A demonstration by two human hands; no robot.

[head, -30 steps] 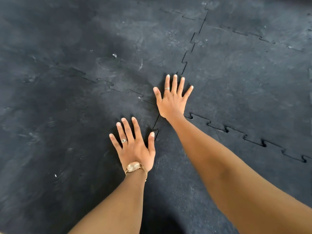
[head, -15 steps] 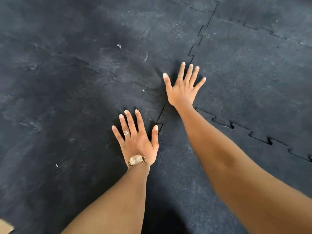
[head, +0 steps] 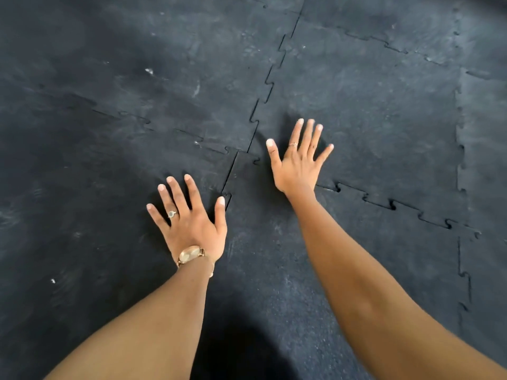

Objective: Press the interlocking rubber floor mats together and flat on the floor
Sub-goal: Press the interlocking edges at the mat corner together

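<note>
Dark grey interlocking rubber floor mats cover the whole floor, joined by puzzle-tooth seams. My left hand (head: 189, 218) lies flat, fingers spread, on the near-left mat (head: 82, 215), thumb beside the seam (head: 229, 176). My right hand (head: 297, 157) lies flat with fingers spread on the far-right mat (head: 370, 119), just right of the point where four mats meet (head: 248, 152). The near mat (head: 274, 256) lies between my forearms. Neither hand holds anything. A watch sits on my left wrist.
A toothed seam (head: 392, 205) runs right from my right wrist and shows small dark gaps. Another seam (head: 270, 83) runs away from the corner towards the top. A vertical seam (head: 461, 160) bounds the mats at the right. White specks dot the left mats.
My right hand has shifted to the right, off the corner joint onto the far-right mat. The view has tilted, so more mats show on the right. My left hand stays pressed in place.
</note>
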